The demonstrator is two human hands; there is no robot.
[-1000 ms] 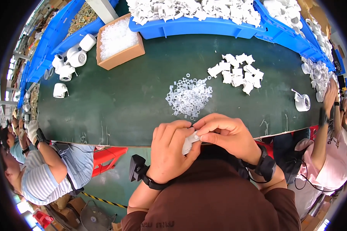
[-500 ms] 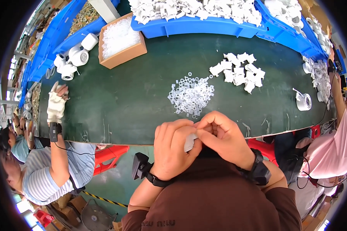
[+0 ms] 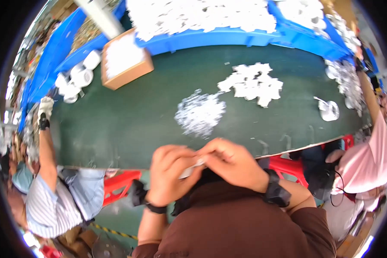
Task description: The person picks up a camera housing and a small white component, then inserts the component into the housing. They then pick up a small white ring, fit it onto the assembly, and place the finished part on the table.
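My left hand is closed around a white plastic part, mostly hidden by the fingers. My right hand meets it at the fingertips, pinched against the upper end of that part; whether a small piece sits in the pinch cannot be made out. Both hands are just off the near edge of the green table, in front of my body. Beyond them lies a heap of small translucent rings. Farther back and to the right is a loose group of white plastic parts. Motion blurs the picture.
A cardboard box of translucent pieces stands far left, beside white round housings. A blue bin heaped with white parts lines the back. One white round fitting lies at right. Co-workers sit at both sides, one with a gloved hand.
The view has shifted, so table things appear displaced. My hands remain together on the white part. The left co-worker's gloved hand has moved outward, toward the table's far left end.
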